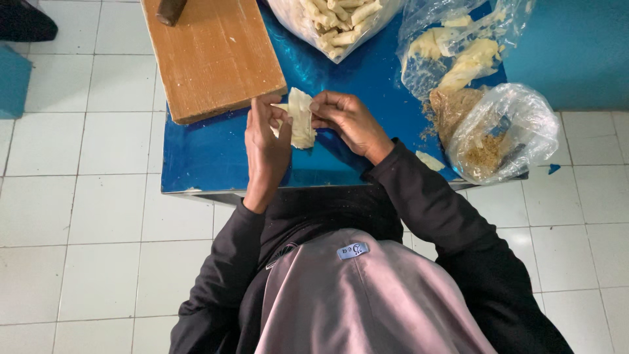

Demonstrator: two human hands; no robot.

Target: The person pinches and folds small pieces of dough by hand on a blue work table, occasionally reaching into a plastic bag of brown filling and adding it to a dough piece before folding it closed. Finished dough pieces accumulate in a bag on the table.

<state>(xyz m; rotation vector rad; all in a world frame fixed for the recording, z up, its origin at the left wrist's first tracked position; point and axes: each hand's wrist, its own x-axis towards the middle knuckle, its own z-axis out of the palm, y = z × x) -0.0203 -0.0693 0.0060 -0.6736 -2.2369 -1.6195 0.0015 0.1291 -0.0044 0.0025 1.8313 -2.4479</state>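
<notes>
White floor tiles (98, 196) all round; blue desk (209, 154) sits centre frame, seen from above.

Far left: edge of a blue object (13, 82) on the floor, and a dark item (23, 19) at the top corner, can't tell what it is.

Wooden board (213, 56) lies on the desk's left end, tilted to the desk edge, near corner hanging past the desk's left edge. Dark object (170, 10) rests on its top, cut by the frame.

Left hand (267, 144) is up over the desk just beside the board's near right corner, fingers curled, thumb and fingertips pinching the left side of a pale dough wrapper (300, 118). Wrapper is folded, held off the desk between both hands, roughly upright.

Right hand (347, 118) grips the wrapper's right edge, fingers bent in on it. Both sleeves are black; grey-pink head covering (367, 301) fills the bottom of the frame.

Behind the hands, top centre: clear bag of pale rolled sticks (334, 23), open mouth toward the person.

Right of that: clear bag with yellowish dough pieces (458, 49), crumpled. Below it, a brown crumb pile (455, 105) on the desk, touching a third clear bag holding crumbs (501, 134) at the desk's right corner, bulging past the edge. Small pale scrap (429, 160) lies on the desk by the right forearm.

Blue wall (576, 52) at far right.
</notes>
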